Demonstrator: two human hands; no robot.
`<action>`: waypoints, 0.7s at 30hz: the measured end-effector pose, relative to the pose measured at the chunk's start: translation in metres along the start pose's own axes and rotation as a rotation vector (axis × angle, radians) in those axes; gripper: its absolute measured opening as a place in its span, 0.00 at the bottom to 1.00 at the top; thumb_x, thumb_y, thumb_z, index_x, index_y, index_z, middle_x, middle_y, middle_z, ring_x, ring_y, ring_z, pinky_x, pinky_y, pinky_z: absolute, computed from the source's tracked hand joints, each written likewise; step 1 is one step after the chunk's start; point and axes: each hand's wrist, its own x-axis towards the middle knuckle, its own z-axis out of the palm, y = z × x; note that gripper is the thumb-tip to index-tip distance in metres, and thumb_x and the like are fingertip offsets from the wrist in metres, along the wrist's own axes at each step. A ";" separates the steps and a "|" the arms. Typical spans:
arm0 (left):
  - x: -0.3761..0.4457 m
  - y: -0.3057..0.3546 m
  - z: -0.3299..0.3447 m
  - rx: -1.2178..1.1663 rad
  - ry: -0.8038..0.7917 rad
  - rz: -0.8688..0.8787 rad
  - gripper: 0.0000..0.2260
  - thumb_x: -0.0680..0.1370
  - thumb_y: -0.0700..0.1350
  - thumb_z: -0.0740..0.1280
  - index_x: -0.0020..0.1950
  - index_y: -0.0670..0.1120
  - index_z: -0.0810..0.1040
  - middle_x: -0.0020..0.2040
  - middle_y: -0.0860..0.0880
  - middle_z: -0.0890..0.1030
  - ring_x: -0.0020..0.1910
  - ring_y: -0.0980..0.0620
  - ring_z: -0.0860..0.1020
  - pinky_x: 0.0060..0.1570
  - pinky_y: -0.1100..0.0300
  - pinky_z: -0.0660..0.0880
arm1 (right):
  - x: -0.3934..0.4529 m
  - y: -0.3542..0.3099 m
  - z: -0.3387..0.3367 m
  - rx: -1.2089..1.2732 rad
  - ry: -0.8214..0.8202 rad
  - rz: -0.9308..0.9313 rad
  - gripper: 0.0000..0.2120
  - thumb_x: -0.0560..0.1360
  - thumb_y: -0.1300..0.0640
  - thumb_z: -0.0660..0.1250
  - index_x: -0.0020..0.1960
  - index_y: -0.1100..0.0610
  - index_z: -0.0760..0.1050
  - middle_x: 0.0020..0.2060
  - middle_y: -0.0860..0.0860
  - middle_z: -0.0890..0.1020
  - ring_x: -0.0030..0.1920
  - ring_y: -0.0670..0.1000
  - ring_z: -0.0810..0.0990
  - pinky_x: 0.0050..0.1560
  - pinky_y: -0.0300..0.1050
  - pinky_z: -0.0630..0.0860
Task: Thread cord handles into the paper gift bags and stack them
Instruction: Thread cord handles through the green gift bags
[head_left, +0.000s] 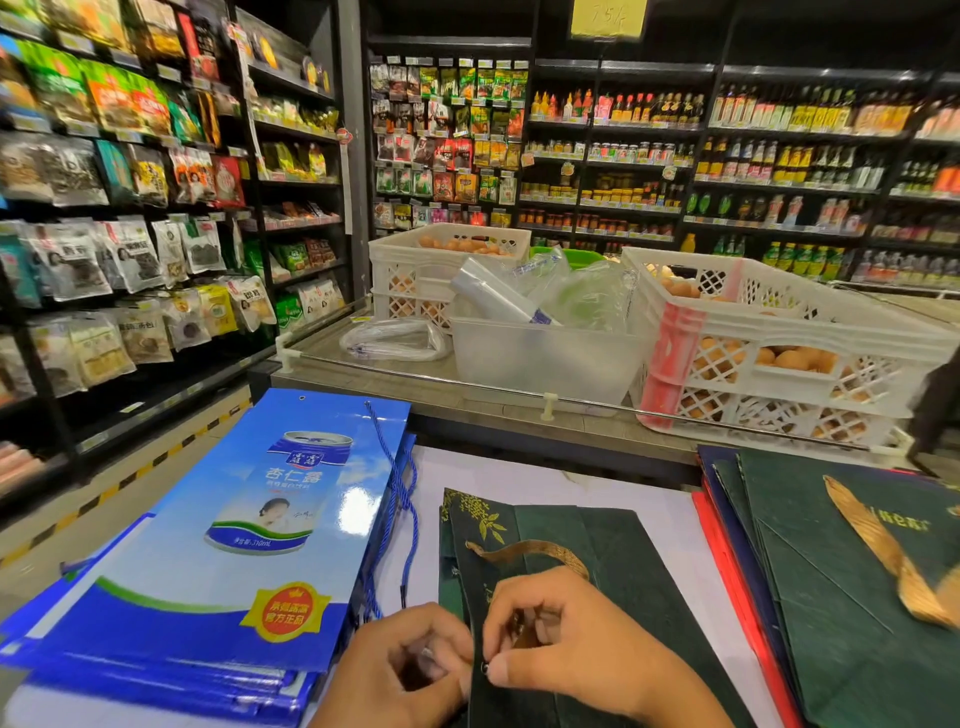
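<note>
Step in hand: threading a gold ribbon handle (530, 552) into the dark green bag (587, 613) that lies flat on the white table (498, 478), near centre.

Left hand (410, 670): fingers curled in beside the bag's near left edge, seemingly pinching that edge to steady it. The view is blurred here, so I cannot be sure what sits between the fingertips.

Right hand (561, 639): thumb and forefinger closed together at a small metal eyelet (484, 667) on the bag's near edge, with the brownish ribbon end tucked under the curled fingers. It looks placed to feed the end through the hole.

Bag's lie: long axis runs near to far, tilted a little left. The eyelet end points toward the person, so the hole sits right under both hands.

Ribbon: it arcs across the bag just beyond the right hand, slack.

Blue stack (218, 561): finished glossy bags piled flat on the left. Their blue cords (400, 499) trail off the right side, and their eyelet end faces away.

Green stack (852, 587): fanned on the right over red and navy bags, with a gold ribbon (883, 551) lying on top. It is within reach of the right hand.

Beyond: a counter with white egg crates (769, 338) and store shelves.
</note>
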 end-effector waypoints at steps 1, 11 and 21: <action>0.000 0.000 0.000 0.006 -0.009 0.004 0.13 0.75 0.39 0.76 0.41 0.58 0.84 0.47 0.43 0.83 0.45 0.70 0.79 0.45 0.68 0.77 | 0.000 0.000 0.000 -0.013 0.003 0.007 0.04 0.74 0.53 0.77 0.48 0.51 0.85 0.46 0.50 0.84 0.48 0.47 0.83 0.59 0.50 0.81; 0.005 -0.007 0.001 0.028 -0.051 -0.045 0.13 0.77 0.39 0.74 0.42 0.59 0.86 0.42 0.46 0.84 0.48 0.59 0.81 0.48 0.67 0.78 | -0.001 -0.001 -0.004 -0.001 0.022 0.082 0.05 0.74 0.54 0.77 0.50 0.51 0.85 0.47 0.49 0.86 0.50 0.47 0.85 0.61 0.49 0.81; 0.006 -0.012 0.005 0.094 0.037 -0.019 0.13 0.77 0.38 0.73 0.42 0.57 0.83 0.41 0.48 0.84 0.50 0.62 0.80 0.47 0.68 0.79 | 0.002 0.007 -0.004 -0.012 0.017 0.062 0.05 0.73 0.58 0.77 0.49 0.53 0.85 0.51 0.49 0.83 0.53 0.51 0.84 0.61 0.49 0.81</action>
